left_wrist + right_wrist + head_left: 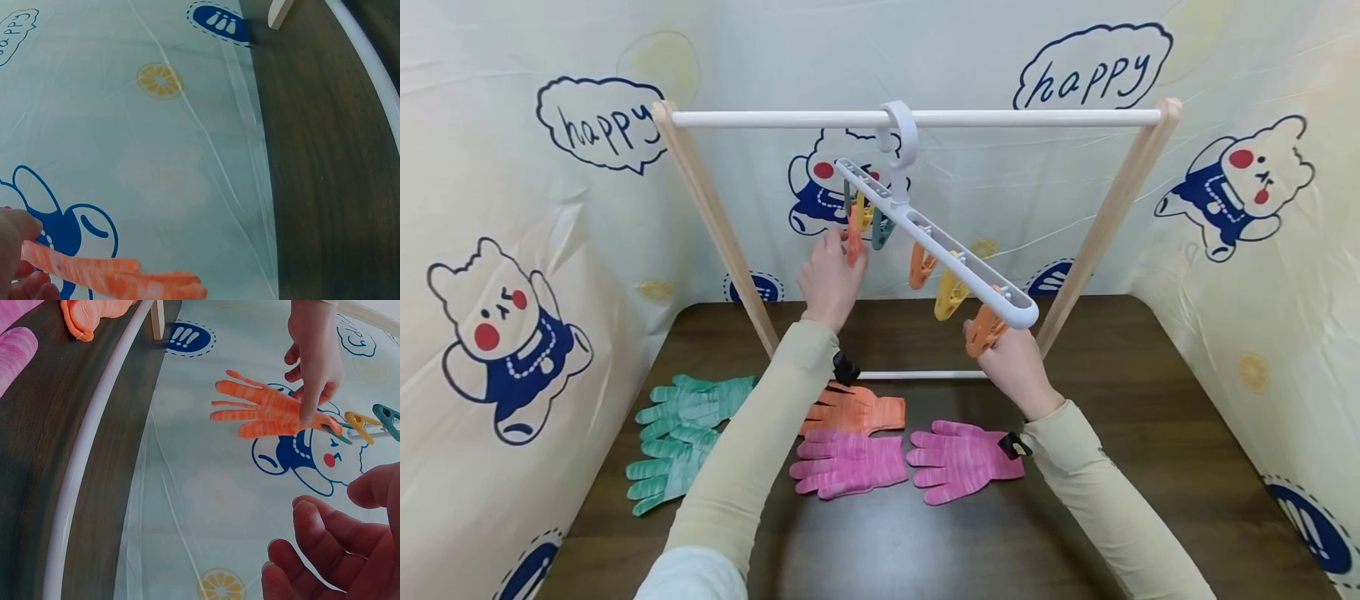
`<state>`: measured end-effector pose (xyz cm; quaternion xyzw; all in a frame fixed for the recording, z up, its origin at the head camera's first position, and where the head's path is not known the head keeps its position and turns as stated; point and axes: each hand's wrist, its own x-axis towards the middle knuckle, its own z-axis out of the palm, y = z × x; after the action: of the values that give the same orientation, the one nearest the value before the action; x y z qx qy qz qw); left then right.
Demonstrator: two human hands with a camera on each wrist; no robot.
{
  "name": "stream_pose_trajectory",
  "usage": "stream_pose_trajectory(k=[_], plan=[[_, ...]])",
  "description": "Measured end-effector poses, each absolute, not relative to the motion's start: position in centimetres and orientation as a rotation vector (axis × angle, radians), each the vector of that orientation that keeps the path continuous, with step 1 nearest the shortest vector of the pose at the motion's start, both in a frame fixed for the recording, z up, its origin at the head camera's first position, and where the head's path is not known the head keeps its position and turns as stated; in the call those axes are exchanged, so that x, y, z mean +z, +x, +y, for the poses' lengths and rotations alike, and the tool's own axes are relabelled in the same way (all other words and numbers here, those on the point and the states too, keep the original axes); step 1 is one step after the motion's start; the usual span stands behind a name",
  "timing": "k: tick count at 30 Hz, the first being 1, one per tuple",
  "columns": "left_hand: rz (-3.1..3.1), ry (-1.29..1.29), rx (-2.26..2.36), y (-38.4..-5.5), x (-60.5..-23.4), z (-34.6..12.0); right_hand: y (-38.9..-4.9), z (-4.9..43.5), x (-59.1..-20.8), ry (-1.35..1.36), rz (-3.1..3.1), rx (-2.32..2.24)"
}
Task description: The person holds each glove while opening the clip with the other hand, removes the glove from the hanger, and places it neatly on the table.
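Observation:
An orange knit glove [265, 411] hangs fingers-down by its cuff, where a dark green clip [336, 433] of the white hanger [936, 242] bites it. My left hand [833, 279] pinches this glove just below the clip, thumb on one side and fingers behind. In the left wrist view, the orange glove's fingers [119, 275] extend past my fingertips. My right hand [1017, 362] is at the hanger's near end, beside an orange clip [985, 331] that overlaps it in the head view. Its fingers are loosely bent with nothing between them in the right wrist view.
The hanger hooks over the white top bar [775, 120] of a wooden-legged rack. Yellow clips [951, 296] and others hang along it. On the brown table [880, 550] lie another orange glove [857, 410], two pink gloves [966, 461] and green gloves [696, 404]. Printed cloth stands behind.

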<state>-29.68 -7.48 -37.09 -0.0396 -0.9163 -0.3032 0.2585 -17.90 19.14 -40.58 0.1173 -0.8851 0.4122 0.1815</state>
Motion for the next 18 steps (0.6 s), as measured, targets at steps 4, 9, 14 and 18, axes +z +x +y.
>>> stream_pose_trajectory(k=[4, 9, 14, 18], plan=[[-2.494, -0.105, -0.822, -29.6, -37.0, -7.6, -18.0, 19.1, -40.6, 0.335, -2.501, 1.136], [-2.504, -0.114, -0.808, -29.0, -37.0, -7.8, -18.2, 18.7, -40.5, 0.289, -2.578, 1.091], [-2.483, -0.165, -0.781, -28.0, -37.0, -7.8, -18.2, 18.1, -40.1, 0.302, -2.606, 1.148], [-2.454, -0.219, -0.765, -27.1, -36.9, -7.7, -18.1, 17.7, -39.9, 0.369, -2.553, 1.192]])
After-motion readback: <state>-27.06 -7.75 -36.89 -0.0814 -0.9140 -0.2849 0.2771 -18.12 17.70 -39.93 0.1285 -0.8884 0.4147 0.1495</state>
